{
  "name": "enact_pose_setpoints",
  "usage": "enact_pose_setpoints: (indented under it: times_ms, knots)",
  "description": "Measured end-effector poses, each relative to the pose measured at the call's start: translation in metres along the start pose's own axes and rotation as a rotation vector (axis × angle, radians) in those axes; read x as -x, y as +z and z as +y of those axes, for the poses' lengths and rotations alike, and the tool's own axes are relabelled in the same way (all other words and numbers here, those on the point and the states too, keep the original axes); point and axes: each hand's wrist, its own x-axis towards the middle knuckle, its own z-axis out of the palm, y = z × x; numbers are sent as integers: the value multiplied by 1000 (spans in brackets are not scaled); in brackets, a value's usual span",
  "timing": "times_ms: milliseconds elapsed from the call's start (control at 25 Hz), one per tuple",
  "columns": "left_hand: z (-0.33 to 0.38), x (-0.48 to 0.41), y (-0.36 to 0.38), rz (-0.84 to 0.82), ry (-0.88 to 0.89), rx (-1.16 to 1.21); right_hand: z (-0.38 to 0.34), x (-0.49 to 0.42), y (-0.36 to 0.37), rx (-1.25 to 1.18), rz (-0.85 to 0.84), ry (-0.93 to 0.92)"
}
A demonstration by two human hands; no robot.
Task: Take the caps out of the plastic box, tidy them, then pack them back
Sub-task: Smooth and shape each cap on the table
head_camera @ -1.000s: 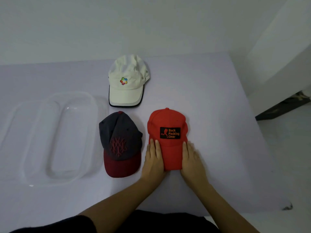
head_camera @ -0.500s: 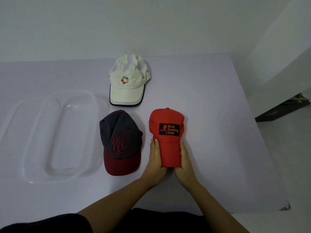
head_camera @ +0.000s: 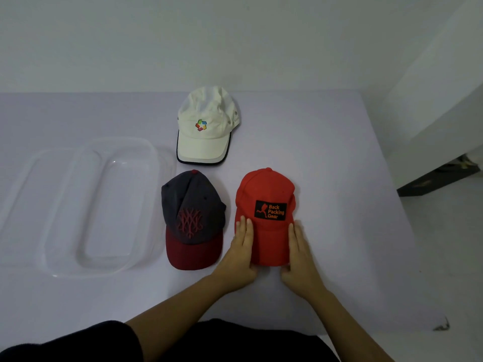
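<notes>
left hand (head_camera: 241, 250), right hand (head_camera: 300, 253), both flat

Three caps lie on one table (head_camera: 339, 158), each a different colour. Taken from the middle of the three, one white cap (head_camera: 206, 142) with a small multicoloured emblem sits at 12 o'clock, one grey cap (head_camera: 192, 205) with a maroon brim at 7 o'clock, and one red cap (head_camera: 265, 184) with a single black patch at 5 o'clock. One clear plastic box (head_camera: 154, 163) stands at 9 o'clock; whether the see-through shape is one piece or two overlapping ones cannot be told. Two hands are in view, one left hand (head_camera: 239, 254) and one right hand (head_camera: 300, 259), both at 6 o'clock on the red cap's brim.
</notes>
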Motion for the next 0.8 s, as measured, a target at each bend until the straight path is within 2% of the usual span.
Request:
enact_pose_setpoints:
  times_ms: [80, 120, 240, 320, 400, 480, 560, 680, 800]
  knots:
    - [13, 15, -25, -24, 64, 85, -12, 7, -17, -86, -53, 37]
    - [20, 19, -41, -4, 78, 121, -23, 5, -26, -116, -29, 38]
    - [32, 8, -98, 181, 72, 117, -76, -38, -50, -168, 201, -27]
    - [31, -18, -142, 331, 59, 68, -116, -82, -63, -146, 285, -100]
    - [20, -50, -183, 408, 35, -8, -147, -132, -68, -82, 189, -164]
    - [-1, -81, -214, 372, -59, -90, -162, -178, -60, 4, -4, -191]
    - [-26, -108, -232, 248, -155, -160, -166, -215, -39, 97, -119, -219]
    - [-64, -135, -236, 48, -263, -269, -162, -251, -5, 216, -225, -189]
    - [-96, -153, -230, -38, -317, -314, -153, -271, 21, 299, -245, -128]
